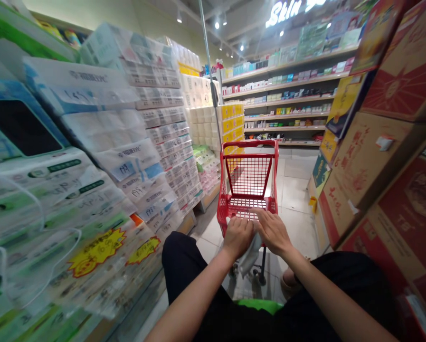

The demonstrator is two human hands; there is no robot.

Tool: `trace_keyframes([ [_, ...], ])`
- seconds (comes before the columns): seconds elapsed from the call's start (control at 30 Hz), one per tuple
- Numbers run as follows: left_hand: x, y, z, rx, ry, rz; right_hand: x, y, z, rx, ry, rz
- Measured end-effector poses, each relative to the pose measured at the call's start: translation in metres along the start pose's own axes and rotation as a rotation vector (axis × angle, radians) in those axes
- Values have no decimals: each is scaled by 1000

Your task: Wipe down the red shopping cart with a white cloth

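Note:
In the head view a small red shopping cart [248, 176] with a grid basket stands on the floor before my knees. My left hand [238, 234] is closed around a whitish cloth [249, 259], at the cart's near end. The cloth hangs down between my hands, and a bit of white shows at the left hand's outer side. My right hand [272, 232] is close beside the left one, its fingers stretched out to the left, the thumb side near the cloth. The part of the cart right behind my hands is hidden.
Stacked tissue packs [127, 156] rise on the left, with yellow price signs [97, 251] in front. Cardboard boxes [362, 152] are piled on the right. Product shelves [287, 104] line the back. Something green [259, 306] shows between my legs; a thin pole [213, 85] stands behind the cart.

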State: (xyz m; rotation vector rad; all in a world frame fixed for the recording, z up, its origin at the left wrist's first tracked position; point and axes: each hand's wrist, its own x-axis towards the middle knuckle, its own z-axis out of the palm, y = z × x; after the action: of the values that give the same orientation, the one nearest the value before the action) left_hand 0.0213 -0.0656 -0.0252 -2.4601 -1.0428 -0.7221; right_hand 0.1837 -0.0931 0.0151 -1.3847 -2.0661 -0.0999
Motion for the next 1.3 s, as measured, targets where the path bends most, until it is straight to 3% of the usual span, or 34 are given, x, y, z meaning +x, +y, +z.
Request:
trace_keyframes([
  [0.13, 12, 27, 16, 52, 9, 41, 1, -3, -1, 82, 8, 46],
  [0.23, 17, 24, 16, 45, -23, 103, 0, 3, -2, 78, 3, 49],
  [0.43, 2, -31, -11, -17, -106, 143, -1, 18, -5, 16, -25, 14],
  [0.53, -11, -66, -21, -25, -86, 127, -2, 20, -4, 8, -39, 6],
  [0.63, -18, -82, -25, -33, -58, 136, -1, 13, -3, -7, -52, -1],
  [0.73, -17, -69, -22, -16, -30, 51, 2, 3, -2, -30, -43, -20],
  [0.83, -10, -34, -11, 2, -14, -29, 4, -3, -1, -29, -27, -23],
  [0.97, 5, 18, 11, 10, -1, 22, 5, 0, 2, -1, 1, -7],
  [1.03, 13, 32, 18, 15, 14, 29, 5, 5, 1, 13, 12, 19],
  [1.13, 19, 29, 17, 9, -20, 103, 3, 13, -1, -1, 4, 26],
  [1.3, 9, -20, -7, -41, -113, 166, 0, 21, -6, -46, -45, -46],
])
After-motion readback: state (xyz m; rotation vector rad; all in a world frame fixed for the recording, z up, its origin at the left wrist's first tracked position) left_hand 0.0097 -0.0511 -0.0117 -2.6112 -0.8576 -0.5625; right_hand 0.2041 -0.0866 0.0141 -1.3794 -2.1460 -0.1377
